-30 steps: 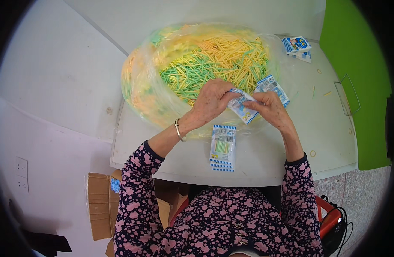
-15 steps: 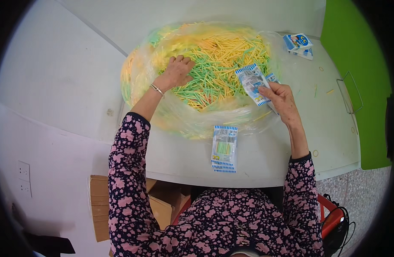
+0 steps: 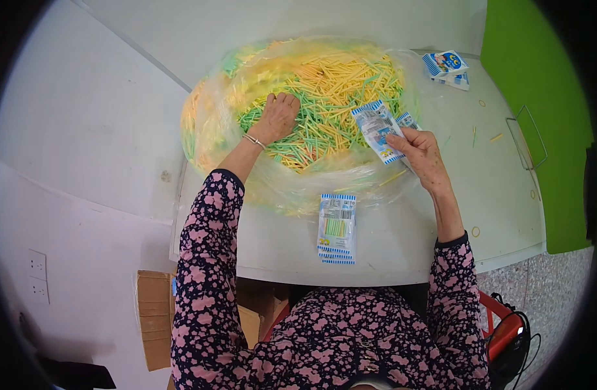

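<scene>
Sticks [image 3: 347, 81] in yellow, green and some orange lie heaped ahead of both hands, and the left hand [image 3: 279, 120] is down among them. Its fingers are bent with the tips hidden, so whether it has gripped any cannot be told. The right hand [image 3: 420, 156] pinches a blue-and-white packet [image 3: 375, 127] between thumb and fingers; a second packet [image 3: 407, 121] sits just behind, partly covered by the first.

Farther out beyond the right hand, a few more packets [image 3: 446, 63] lie on the table [image 3: 402, 253]. To the right of that hand are some loose sticks [image 3: 496, 138], rubber bands [image 3: 476, 227] and, past these, a green panel [image 3: 526, 65] with a wire handle [image 3: 537, 132]. Nearer the body than the left hand, a cardboard box [image 3: 153, 318] stands below the table edge.

All the heaped sticks are in a large clear plastic bag [image 3: 292, 188], its crumpled near side spreading toward the body from both hands. Just past it, between the forearms, lies a stack of packets [image 3: 336, 227]; green and yellow sticks show through the top one.
</scene>
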The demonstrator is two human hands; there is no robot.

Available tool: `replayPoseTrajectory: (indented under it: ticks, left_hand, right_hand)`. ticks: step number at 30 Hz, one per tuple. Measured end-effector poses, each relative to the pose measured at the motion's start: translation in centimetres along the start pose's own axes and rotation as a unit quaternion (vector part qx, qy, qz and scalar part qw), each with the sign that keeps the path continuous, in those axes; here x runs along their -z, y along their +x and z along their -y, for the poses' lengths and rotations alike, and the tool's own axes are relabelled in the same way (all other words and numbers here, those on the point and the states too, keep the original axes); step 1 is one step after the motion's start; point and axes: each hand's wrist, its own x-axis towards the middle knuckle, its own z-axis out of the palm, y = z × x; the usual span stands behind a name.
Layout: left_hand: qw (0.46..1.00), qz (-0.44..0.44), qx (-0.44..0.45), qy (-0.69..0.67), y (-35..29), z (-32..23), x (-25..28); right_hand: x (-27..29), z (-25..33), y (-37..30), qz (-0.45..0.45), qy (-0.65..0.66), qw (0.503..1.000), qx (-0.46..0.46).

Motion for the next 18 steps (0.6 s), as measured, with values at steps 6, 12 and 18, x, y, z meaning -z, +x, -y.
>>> replayPoseTrajectory:
  ticks: [6,12,18]
  left_hand:
    - [0.992,-0.034,0.013,-0.119,-0.3,1.7,-1.2]
    - [0.992,-0.057,0.036,-0.105,0.4,1.0,-1.9]
    - [0.992,-0.085,0.023,-0.088,0.7,0.6,-2.1]
  right_hand:
    - [0.0,-1.1,0.3,0.014,-0.002,1.0,0.002]
    - [0.2,-1.4,0.4,0.027,-0.011,1.0,-0.009]
    - [-0.4,-1.2,0.4,0.022,0.006,1.0,-0.015]
